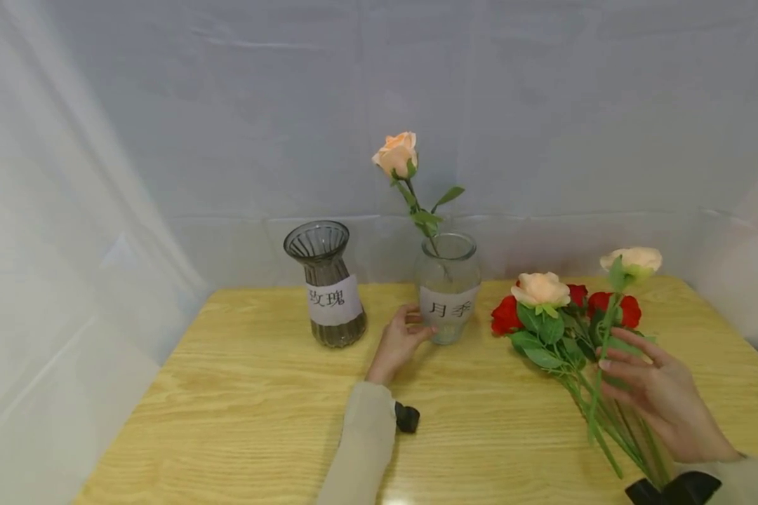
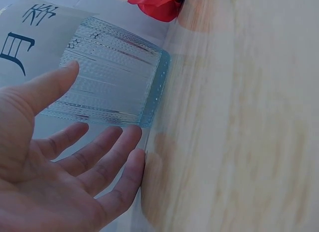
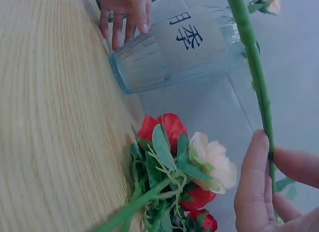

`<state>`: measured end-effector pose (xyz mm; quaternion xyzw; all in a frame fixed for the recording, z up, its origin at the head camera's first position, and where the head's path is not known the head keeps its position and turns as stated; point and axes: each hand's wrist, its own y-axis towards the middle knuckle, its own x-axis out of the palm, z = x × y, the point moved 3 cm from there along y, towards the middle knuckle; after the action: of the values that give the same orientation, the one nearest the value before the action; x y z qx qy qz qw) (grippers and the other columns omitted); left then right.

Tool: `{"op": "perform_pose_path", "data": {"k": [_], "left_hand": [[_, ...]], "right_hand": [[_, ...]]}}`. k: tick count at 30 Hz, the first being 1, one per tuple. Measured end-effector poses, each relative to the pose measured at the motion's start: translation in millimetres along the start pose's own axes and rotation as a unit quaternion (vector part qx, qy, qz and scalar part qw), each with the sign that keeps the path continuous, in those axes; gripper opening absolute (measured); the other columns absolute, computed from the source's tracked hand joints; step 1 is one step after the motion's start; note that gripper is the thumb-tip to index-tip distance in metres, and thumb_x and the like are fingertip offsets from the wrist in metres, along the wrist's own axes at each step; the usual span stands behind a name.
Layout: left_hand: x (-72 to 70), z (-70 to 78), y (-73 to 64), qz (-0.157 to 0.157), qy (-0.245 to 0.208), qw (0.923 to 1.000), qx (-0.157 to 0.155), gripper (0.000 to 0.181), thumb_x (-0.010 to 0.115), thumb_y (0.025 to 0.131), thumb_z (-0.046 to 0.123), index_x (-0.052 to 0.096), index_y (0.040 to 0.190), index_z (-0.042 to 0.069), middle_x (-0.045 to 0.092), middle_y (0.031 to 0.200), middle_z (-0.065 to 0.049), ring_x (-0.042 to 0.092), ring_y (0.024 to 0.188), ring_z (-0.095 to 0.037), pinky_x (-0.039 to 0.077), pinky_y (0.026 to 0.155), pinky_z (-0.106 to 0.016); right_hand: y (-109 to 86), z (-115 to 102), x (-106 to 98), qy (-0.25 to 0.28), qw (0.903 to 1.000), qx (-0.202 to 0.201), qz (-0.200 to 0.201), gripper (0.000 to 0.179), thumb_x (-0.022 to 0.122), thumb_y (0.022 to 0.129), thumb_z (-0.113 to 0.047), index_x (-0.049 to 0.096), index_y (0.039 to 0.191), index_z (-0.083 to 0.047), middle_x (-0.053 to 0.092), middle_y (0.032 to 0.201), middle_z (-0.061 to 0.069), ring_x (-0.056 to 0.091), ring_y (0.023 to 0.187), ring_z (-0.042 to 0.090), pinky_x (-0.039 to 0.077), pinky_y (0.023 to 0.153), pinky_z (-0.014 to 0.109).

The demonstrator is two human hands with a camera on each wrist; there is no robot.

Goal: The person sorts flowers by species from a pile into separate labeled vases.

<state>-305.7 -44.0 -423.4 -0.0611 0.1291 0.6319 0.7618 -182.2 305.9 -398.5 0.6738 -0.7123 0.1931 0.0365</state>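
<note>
My left hand is at the lower left side of a clear glass vase labelled 月季, thumb and fingers relaxed and spread in the left wrist view. One peach rose leans to the left in that vase. Over at the right, my right hand pinches the green stem of a pale peach rose between thumb and fingers, bloom up. Below it on the table lie another peach rose and several red roses, their stems pointing toward me.
A smoky grey glass vase labelled 玫瑰 stands left of the clear one. Both vases are near the back of the wooden table. White sheeting hangs behind and on the left side.
</note>
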Motion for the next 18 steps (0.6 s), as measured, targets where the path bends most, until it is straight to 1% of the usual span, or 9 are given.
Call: {"op": "perform_pose_path", "data": {"k": [5, 8, 11, 14, 18], "left_hand": [[-0.2, 2.1, -0.6, 0.000, 0.002, 1.0000, 0.002, 0.056, 0.074, 0.093, 0.010, 0.048, 0.140, -0.007, 0.058, 0.130, -0.027, 0.061, 0.116, -0.044, 0.055, 0.094, -0.048], [-0.2, 2.5, -0.5, 0.000, 0.000, 1.0000, 0.001, 0.056, 0.074, 0.093, 0.011, 0.048, 0.140, -0.006, 0.058, 0.130, -0.027, 0.061, 0.116, -0.044, 0.054, 0.095, -0.048], [-0.3, 1.7, -0.3, -0.001, -0.002, 1.0000, -0.003, 0.057, 0.074, 0.094, 0.012, 0.048, 0.141, -0.006, 0.057, 0.131, -0.026, 0.060, 0.117, -0.044, 0.054, 0.095, -0.048], [-0.2, 0.8, 0.0, -0.001, 0.000, 1.0000, -0.004, 0.057, 0.074, 0.094, 0.012, 0.048, 0.141, -0.006, 0.057, 0.132, -0.026, 0.060, 0.116, -0.043, 0.054, 0.095, -0.048], [-0.3, 0.4, -0.4, 0.000, 0.000, 1.0000, -0.004, 0.057, 0.074, 0.093, 0.012, 0.049, 0.141, -0.006, 0.058, 0.132, -0.026, 0.060, 0.116, -0.043, 0.054, 0.095, -0.048]], "right_hand": [[1.1, 1, 5, 0.073, 0.9969, -0.029, 0.005, 0.045, 0.057, 0.100, 0.008, 0.065, 0.118, -0.032, 0.064, 0.105, -0.003, 0.068, 0.094, 0.015, 0.061, 0.079, 0.035], [1.9, 2, 8, 0.110, 0.9931, -0.038, 0.014, 0.044, 0.056, 0.099, 0.010, 0.065, 0.117, -0.029, 0.064, 0.103, 0.000, 0.069, 0.092, 0.016, 0.061, 0.077, 0.036], [3.3, 2, 11, 0.148, 0.9874, -0.053, 0.020, 0.045, 0.056, 0.097, 0.013, 0.062, 0.120, -0.025, 0.064, 0.100, 0.003, 0.070, 0.091, 0.018, 0.062, 0.076, 0.037], [5.0, 2, 14, 0.179, 0.9811, -0.071, 0.020, 0.048, 0.056, 0.096, 0.016, 0.053, 0.126, -0.021, 0.065, 0.099, 0.005, 0.070, 0.090, 0.019, 0.062, 0.077, 0.038], [7.6, 0, 19, 0.188, 0.9779, -0.087, 0.027, 0.053, 0.056, 0.096, 0.015, 0.038, 0.131, -0.020, 0.064, 0.099, 0.005, 0.069, 0.089, 0.020, 0.062, 0.078, 0.038]]}}
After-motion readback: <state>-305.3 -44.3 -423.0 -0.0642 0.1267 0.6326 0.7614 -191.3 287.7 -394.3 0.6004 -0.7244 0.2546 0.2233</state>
